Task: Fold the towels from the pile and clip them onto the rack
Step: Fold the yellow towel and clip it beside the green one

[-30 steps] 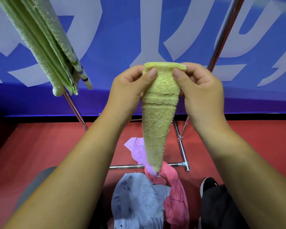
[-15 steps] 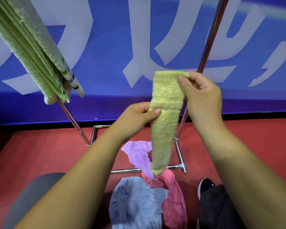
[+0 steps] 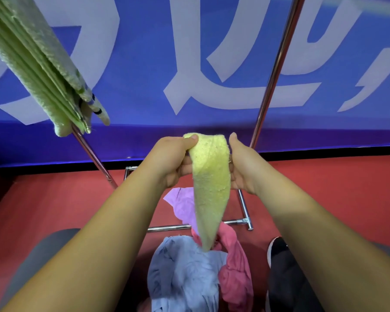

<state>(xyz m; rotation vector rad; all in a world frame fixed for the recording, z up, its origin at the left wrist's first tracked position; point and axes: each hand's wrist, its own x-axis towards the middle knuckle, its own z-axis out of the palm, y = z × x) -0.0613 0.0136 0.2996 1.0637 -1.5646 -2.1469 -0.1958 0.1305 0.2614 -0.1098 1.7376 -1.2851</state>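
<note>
A folded yellow towel (image 3: 211,185) hangs in front of me, narrowing to a point at the bottom. My left hand (image 3: 169,161) pinches its top left corner between thumb and fingers. My right hand (image 3: 243,165) holds its top right edge, fingers behind the cloth. Below lies the pile: a grey-blue towel (image 3: 180,278), a pink towel (image 3: 236,266) and a lilac towel (image 3: 180,203). Folded green towels (image 3: 34,64) hang at the upper left from the rack. The rack's chrome posts (image 3: 273,77) slant up on both sides; no clip is visible.
The rack's chrome base frame (image 3: 243,212) rests on the red floor (image 3: 54,203) just behind the pile. A blue banner with white characters (image 3: 189,64) fills the background. My black shoe (image 3: 277,248) stands right of the pile.
My left hand rose from the towel's middle to its top left corner. Both hands and the towel dropped lower in view, and the towel now shows a smooth single face.
</note>
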